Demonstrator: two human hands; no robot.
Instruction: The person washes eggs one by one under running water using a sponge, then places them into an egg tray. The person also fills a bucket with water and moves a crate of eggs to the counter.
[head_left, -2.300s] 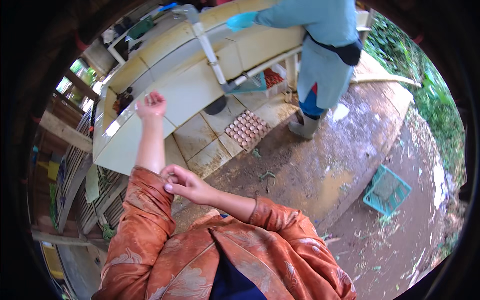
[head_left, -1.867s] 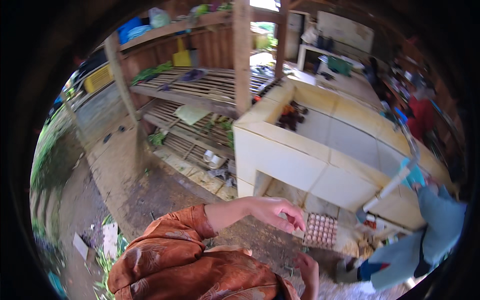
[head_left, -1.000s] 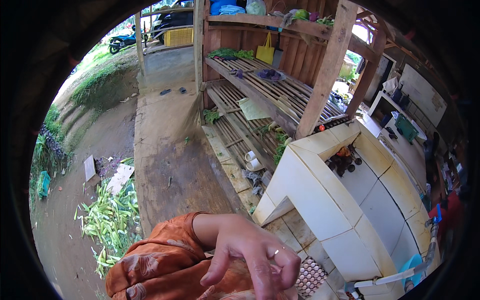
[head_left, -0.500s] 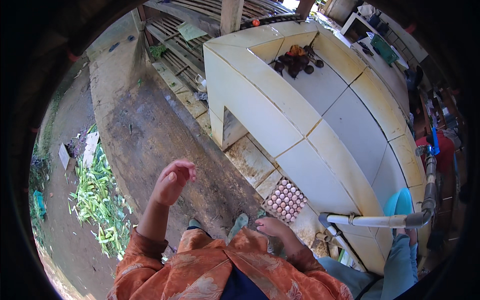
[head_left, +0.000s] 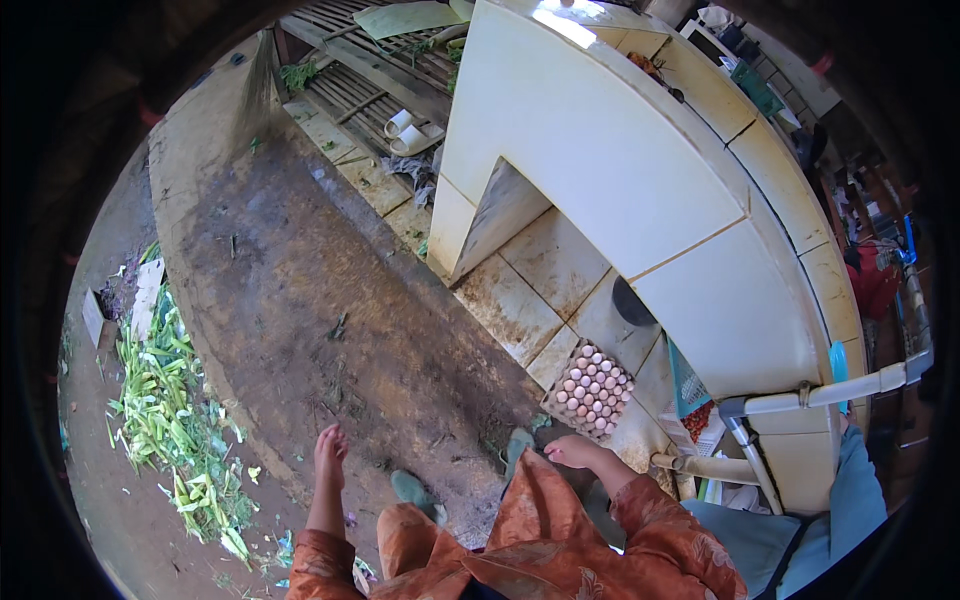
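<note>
My left hand [head_left: 330, 444] hangs in the air over the muddy concrete ground, fingers loosely bent, with nothing visible in it. My right hand [head_left: 570, 452] is low in front of me, its fingers a little curled and thumb apart, also empty as far as I can see. Just beyond it lies a square tray of eggs [head_left: 591, 391], brown and pale, on the dirty tiled ledge. The hand looks close to the tray's near edge, but I cannot tell whether they touch. Below are my grey-green boots [head_left: 410, 487] and my orange patterned clothing [head_left: 560, 545].
A white-tiled basin [head_left: 640, 150] with an opening below rises ahead on the right. Grey pipes [head_left: 830, 392] run beside a person in teal clothing [head_left: 760, 540]. Vegetable scraps [head_left: 165, 390] lie at left. White slippers [head_left: 405, 132] sit near a slatted rack [head_left: 370, 85].
The view has shifted forward and down, bringing the basin's opening and the tray closer. My left hand has lowered. My right hand stays close to the egg tray.
</note>
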